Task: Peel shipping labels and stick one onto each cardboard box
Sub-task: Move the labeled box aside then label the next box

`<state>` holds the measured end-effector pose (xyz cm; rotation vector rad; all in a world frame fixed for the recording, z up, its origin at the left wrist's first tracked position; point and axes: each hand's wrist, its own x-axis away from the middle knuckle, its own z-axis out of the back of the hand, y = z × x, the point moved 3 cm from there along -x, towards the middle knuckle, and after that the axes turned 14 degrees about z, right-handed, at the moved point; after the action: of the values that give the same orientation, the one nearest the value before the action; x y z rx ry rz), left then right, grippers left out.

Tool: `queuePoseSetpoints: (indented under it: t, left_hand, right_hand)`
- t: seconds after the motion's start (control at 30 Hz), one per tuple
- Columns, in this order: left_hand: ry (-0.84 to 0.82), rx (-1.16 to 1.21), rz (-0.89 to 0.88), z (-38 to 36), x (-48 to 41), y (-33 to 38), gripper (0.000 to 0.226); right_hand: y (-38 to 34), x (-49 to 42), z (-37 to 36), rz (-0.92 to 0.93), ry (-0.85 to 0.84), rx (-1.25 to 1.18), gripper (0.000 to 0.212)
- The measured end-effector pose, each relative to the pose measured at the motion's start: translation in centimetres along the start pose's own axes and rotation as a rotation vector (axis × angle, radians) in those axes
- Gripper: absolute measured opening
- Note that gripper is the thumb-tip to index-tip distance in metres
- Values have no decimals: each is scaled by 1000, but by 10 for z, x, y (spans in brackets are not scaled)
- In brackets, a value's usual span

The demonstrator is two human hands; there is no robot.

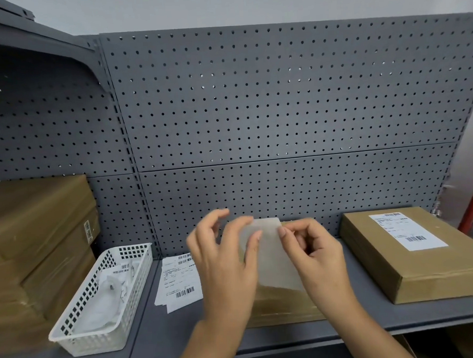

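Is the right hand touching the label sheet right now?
Touching. The head view shows the right hand pinching the upper right corner of the label sheet between thumb and fingertip.

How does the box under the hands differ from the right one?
The right box carries a stuck white label; centre box shows none where visible. The right box is unobstructed; centre box sits mostly behind left hand, right hand and their label sheet. Both are brown cardboard.
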<state>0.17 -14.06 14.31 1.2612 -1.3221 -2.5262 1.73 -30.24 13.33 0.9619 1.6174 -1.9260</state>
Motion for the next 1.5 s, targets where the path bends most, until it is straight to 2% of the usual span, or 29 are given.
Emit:
queuePoseSetpoints:
  t: [0.03, 0.1, 0.2, 0.3, 0.47, 0.6, 0.83, 1.5]
  left_hand:
    - [15, 1, -21, 0, 6, 4, 20]
    - [-61, 92, -20, -4, 16, 11, 12]
    - [-263, 393, 205, -10, 20, 16, 14]
    - [-398, 671, 442, -11, 17, 25, 20]
    - [-458, 849, 548, -14, 12, 26, 20]
    - [-476, 870, 544, -14, 8, 20, 22]
    - [-569, 819, 471, -11, 5, 19, 28]
    - [-586, 858, 517, -12, 9, 27, 35]
  right_hand:
    - [-2, -1, 0, -7, 22, -8, 12]
    - [-8, -2, -2, 9, 35, -9, 12]
    - [-18, -5, -5, 86, 15, 60, 11]
    - [-20, -6, -5, 126, 7, 80, 12]
    - [-19, -5, -5, 148, -55, 24, 12]
    - [-17, -3, 1, 202, -98, 14, 8]
    - [-24, -9, 9, 223, -114, 4, 25]
    - [-20, -2, 19, 216, -122, -46, 26]
